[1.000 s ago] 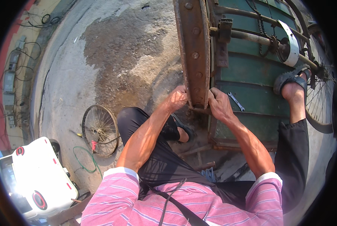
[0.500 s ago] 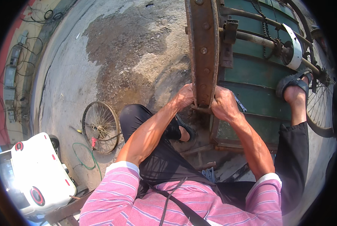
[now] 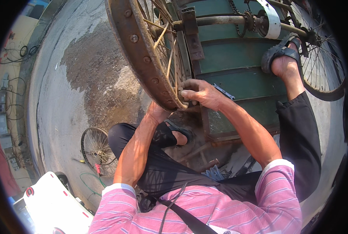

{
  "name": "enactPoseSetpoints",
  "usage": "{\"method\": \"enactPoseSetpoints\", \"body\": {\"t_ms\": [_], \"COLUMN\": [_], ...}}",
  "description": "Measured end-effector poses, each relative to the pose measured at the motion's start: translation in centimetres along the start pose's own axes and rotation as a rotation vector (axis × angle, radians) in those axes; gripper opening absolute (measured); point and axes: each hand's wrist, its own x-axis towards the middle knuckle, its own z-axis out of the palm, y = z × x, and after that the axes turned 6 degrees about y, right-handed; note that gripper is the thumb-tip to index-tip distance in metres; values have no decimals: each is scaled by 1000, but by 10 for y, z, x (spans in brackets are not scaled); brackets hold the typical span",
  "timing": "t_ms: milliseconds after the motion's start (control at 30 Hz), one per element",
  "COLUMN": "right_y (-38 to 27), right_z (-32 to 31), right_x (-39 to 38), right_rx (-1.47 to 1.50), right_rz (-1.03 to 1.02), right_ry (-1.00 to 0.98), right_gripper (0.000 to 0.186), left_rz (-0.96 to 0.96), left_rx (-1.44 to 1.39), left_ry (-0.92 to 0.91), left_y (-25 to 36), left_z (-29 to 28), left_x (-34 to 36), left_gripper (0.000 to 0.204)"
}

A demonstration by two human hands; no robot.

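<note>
A rusty bicycle-type wheel rim (image 3: pixel 146 58) with rivet-like heads along its outer face stands before me, its spokes (image 3: pixel 170 54) showing on the right side. At the rim's lower end, my left hand (image 3: pixel 158 112) is closed around the outer edge, its fingertips hidden behind the metal. My right hand (image 3: pixel 200 93) is on the spoke side, thumb and fingers pinched at the rim's inner edge. What lies in that pinch is too small and covered to make out. Just beyond the right hand, a wrench (image 3: pixel 223 91) rests on the green metal panel (image 3: pixel 236 58).
An axle tube (image 3: pixel 220 20) with a chain (image 3: pixel 235 11) crosses the green panel to another spoked wheel (image 3: pixel 322 58). My sandalled foot (image 3: pixel 285 56) rests at the right. On the ground at left lie a loose wheel (image 3: pixel 98 146), a green cord (image 3: pixel 89 185) and a white wheeled body (image 3: pixel 53 206).
The rim now appears tilted and further left, with its spokes in view. My right hand has gone from gripping the rim's side to a pinch at its inner edge. The view has shifted.
</note>
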Motion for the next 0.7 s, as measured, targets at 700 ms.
{"method": "enactPoseSetpoints", "body": {"t_ms": [700], "right_y": [-4], "right_z": [4], "right_x": [12], "right_rx": [-181], "right_rz": [-137], "right_ry": [14], "right_gripper": [45], "left_rz": [-32], "left_rx": [-33], "left_ry": [39], "left_y": [-18], "left_z": [-52], "left_x": [12], "left_gripper": [56]}}
